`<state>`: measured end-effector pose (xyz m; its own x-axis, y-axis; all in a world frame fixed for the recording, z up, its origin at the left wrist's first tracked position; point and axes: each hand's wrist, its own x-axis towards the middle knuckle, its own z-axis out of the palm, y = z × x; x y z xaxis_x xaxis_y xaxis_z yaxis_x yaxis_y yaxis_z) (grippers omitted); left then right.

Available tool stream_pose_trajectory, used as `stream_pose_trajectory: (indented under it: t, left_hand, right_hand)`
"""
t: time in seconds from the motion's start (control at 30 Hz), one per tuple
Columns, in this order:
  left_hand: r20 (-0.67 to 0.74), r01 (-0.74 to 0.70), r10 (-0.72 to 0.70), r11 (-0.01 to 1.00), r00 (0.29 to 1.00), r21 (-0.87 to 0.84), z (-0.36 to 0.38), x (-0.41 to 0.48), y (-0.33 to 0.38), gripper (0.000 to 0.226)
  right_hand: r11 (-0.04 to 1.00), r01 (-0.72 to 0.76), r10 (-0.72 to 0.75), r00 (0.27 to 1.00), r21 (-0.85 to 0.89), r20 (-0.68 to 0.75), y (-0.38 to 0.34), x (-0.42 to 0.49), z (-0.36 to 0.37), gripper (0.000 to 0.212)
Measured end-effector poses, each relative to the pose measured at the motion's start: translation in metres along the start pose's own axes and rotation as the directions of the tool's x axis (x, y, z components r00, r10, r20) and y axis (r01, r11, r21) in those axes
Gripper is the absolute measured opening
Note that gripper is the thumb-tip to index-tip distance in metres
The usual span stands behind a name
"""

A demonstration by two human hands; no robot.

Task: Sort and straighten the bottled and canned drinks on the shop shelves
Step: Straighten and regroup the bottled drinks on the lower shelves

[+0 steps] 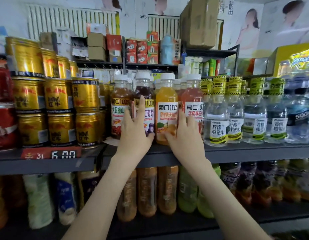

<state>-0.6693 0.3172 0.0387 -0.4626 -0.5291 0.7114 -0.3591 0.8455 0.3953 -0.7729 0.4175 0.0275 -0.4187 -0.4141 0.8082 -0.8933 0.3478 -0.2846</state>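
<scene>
Reaches up with both bare arms to the dark shelf [236, 153]. Holds the purple juice bottle [143, 90] with the left hand [134, 130], fingers [142, 103] spread wide up its label, thumb curled low on its right side. Holds the orange juice bottle [166, 108] with the right hand [185, 135], thumb pressed low on its front, fingers [182, 116] tucked into the gap beside the red juice bottle [193, 96]. Has both held bottles upright in the front row, just beside each other, between the gold cans [59, 96] on the left and the clear water bottles [217, 115] on the right. Looks down past the arms at blurry drinks [146, 191] on the shelf below
</scene>
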Motion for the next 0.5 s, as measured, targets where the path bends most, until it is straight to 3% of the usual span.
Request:
stream_pose_trajectory:
  t: [0.1,0.17,0.23,0.4,0.5]
  left_hand:
    - [-0.074,-0.117,0.135,0.971,0.988,0.209,0.006,-0.006,0.022,0.106]
    - [-0.095,-0.213,0.262,0.909,0.96,0.359,0.017,-0.002,0.028,0.108]
    - [-0.036,-0.246,0.291,0.864,0.956,0.439,0.027,0.0,0.033,0.106]
    - [0.048,-0.246,0.25,0.874,0.967,0.42,0.039,-0.002,0.045,0.095]
    - [0.058,-0.295,0.295,0.882,0.954,0.368,0.041,0.0,0.055,0.093]
  right_hand:
    - [0.997,0.042,-0.053,0.985,-0.067,-0.167,0.022,-0.004,-0.005,0.071]
    - [0.997,0.033,-0.039,0.996,-0.066,-0.078,0.031,-0.004,-0.009,0.079]
    - [0.999,0.008,-0.005,0.997,-0.046,0.072,0.034,-0.002,-0.013,0.087]
    - [1.0,0.031,-0.031,0.999,-0.006,0.022,0.04,0.001,-0.016,0.09]
    - [0.996,0.075,-0.083,0.979,-0.051,-0.187,0.06,-0.005,-0.023,0.073]
